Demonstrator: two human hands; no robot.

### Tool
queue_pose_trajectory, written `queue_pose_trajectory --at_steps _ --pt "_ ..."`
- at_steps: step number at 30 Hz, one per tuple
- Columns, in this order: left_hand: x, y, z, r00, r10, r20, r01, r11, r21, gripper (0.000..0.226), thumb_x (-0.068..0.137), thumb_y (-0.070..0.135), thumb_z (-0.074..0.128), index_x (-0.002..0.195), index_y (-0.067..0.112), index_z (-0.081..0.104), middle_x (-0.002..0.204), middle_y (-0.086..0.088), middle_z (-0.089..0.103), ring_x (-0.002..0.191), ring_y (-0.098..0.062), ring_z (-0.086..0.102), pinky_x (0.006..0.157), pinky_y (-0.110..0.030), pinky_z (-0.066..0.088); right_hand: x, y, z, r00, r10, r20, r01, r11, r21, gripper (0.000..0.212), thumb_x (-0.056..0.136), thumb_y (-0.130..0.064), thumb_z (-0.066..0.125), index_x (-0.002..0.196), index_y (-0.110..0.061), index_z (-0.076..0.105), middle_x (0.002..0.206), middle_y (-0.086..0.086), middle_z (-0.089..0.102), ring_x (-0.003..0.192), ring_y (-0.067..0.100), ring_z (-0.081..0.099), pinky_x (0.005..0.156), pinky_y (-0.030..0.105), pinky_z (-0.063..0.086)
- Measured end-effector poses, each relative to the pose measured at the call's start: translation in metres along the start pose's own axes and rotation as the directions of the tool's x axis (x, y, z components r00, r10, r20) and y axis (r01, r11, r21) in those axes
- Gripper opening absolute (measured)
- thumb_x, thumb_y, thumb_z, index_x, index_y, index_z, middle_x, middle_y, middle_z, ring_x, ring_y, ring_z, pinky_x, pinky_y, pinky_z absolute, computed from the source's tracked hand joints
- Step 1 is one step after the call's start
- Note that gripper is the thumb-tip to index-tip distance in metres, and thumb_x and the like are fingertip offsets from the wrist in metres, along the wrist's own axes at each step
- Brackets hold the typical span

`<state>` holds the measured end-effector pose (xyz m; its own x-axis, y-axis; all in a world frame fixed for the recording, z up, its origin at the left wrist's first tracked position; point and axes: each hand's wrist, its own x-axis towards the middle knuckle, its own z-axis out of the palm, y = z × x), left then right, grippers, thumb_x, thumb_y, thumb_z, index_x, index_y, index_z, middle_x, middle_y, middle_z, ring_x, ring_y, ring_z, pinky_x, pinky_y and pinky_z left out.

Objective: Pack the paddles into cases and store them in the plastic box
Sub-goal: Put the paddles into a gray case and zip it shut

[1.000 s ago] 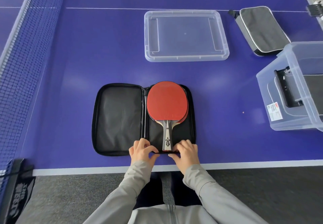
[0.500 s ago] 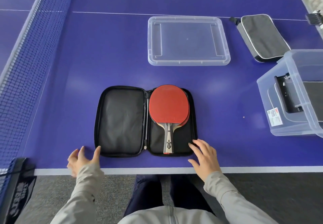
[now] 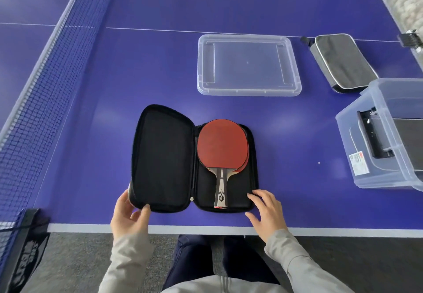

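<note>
A black zip case (image 3: 250, 173) lies open near the table's front edge. Two red paddles (image 3: 222, 145) are stacked in its right half, handles toward me. Its left flap (image 3: 162, 157) is tilted up off the table, and my left hand (image 3: 129, 215) grips the flap's near left corner. My right hand (image 3: 266, 208) rests with fingers spread against the case's near right corner. A clear plastic box (image 3: 366, 146) stands at the right edge with a black case inside.
The box's clear lid (image 3: 248, 65) lies flat beyond the open case. A closed grey-black case (image 3: 341, 61) sits at the back right. The net (image 3: 43, 82) runs along the left. A tray of white balls (image 3: 402, 2) borders the far right.
Both hands left the paddle handle and spread to the case's outer corners. My left hand took hold of the left flap and raised it off the table.
</note>
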<state>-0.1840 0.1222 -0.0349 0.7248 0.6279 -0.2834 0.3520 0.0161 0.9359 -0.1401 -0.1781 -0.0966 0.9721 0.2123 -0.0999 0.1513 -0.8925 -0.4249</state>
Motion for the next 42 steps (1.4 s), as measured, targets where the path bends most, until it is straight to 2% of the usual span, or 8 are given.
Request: queue_pose_trajectory --at_steps 5,10,16,19,22,27,30,42 --pt "-0.034 0.027 0.048 0.870 0.401 0.288 -0.468 0.855 0.223 0.053 0.065 0.002 0.059 0.110 0.030 0.059 0.102 0.016 0.062 0.082 -0.003 0.058 0.072 -0.014 0.048 0.025 -0.029 -0.029 0.964 0.174 -0.203 -0.068 0.893 0.444 0.027 0.082 -0.006 0.070 0.108 -0.013 0.066 0.112 -0.002 0.059 0.110 0.020 0.055 0.094 0.031 0.040" --pt "-0.055 0.020 0.099 0.601 0.566 0.564 -0.778 0.577 0.250 0.053 0.064 0.010 0.060 0.116 0.013 0.065 0.105 0.003 0.065 0.091 -0.012 0.054 0.074 -0.026 0.052 0.061 -0.063 -0.059 0.929 0.368 0.031 -0.232 0.517 0.824 0.009 0.094 -0.023 0.054 0.095 -0.027 0.063 0.111 -0.003 0.059 0.106 0.005 0.056 0.093 0.019 0.041" --pt "-0.049 0.009 0.119 0.524 0.530 0.667 -0.833 0.482 0.272 0.052 0.064 0.027 0.074 0.115 0.018 0.066 0.105 0.004 0.066 0.087 -0.017 0.062 0.070 -0.033 0.054 0.077 -0.053 -0.058 0.920 0.391 0.026 -0.307 0.677 0.669 0.025 0.083 -0.017 0.070 0.104 -0.008 0.061 0.104 0.000 0.055 0.091 0.010 0.052 0.076 0.013 0.035" --pt "-0.029 0.007 0.112 0.775 0.370 0.512 -0.584 0.729 0.357 0.064 0.068 0.055 0.066 0.118 0.015 0.064 0.118 0.001 0.061 0.107 -0.016 0.055 0.090 -0.033 0.043 0.078 -0.039 -0.052 0.896 0.443 0.044 -0.366 0.679 0.636 0.025 0.081 -0.013 0.070 0.105 -0.006 0.062 0.112 0.002 0.053 0.095 0.011 0.050 0.080 0.015 0.035" --pt "0.010 0.004 0.107 0.959 -0.041 0.279 -0.085 0.902 0.422 0.073 0.075 0.050 0.070 0.136 0.016 0.047 0.134 -0.002 0.046 0.125 -0.020 0.043 0.106 -0.042 0.037 0.076 -0.025 -0.042 0.849 0.510 0.140 -0.482 0.636 0.603 0.028 0.084 -0.017 0.067 0.109 -0.005 0.060 0.116 0.005 0.051 0.096 0.014 0.050 0.084 0.021 0.037" --pt "0.056 0.008 0.126 0.848 -0.450 0.281 0.391 0.888 0.243 0.079 0.079 0.039 0.073 0.144 0.024 0.030 0.129 0.003 0.050 0.100 -0.022 0.059 0.074 -0.033 0.051 0.072 -0.015 -0.029 0.762 0.605 0.231 -0.580 0.477 0.661 0.036 0.085 -0.013 0.066 0.118 -0.006 0.052 0.119 0.012 0.056 0.102 0.021 0.055 0.091 0.028 0.042" --pt "0.072 0.006 0.142 0.804 -0.508 0.310 0.429 0.856 0.289 0.073 0.078 0.042 0.073 0.138 0.021 0.038 0.120 0.001 0.055 0.103 -0.026 0.059 0.084 -0.040 0.050 0.072 -0.015 -0.027 0.790 0.573 0.217 -0.540 0.485 0.688 0.052 0.087 -0.006 0.061 0.134 -0.013 0.041 0.116 0.006 0.052 0.097 0.016 0.053 0.085 0.025 0.040" --pt "0.073 0.003 0.163 0.719 -0.542 0.436 0.452 0.840 0.300 0.041 0.065 0.019 0.085 0.094 0.010 0.058 0.098 -0.014 0.068 0.083 -0.029 0.068 0.069 -0.037 0.057 0.075 0.009 -0.023 0.776 0.572 0.264 -0.612 0.584 0.533 0.048 0.094 -0.004 0.046 0.138 -0.023 0.044 0.129 0.010 0.054 0.113 0.027 0.053 0.102 0.036 0.041"
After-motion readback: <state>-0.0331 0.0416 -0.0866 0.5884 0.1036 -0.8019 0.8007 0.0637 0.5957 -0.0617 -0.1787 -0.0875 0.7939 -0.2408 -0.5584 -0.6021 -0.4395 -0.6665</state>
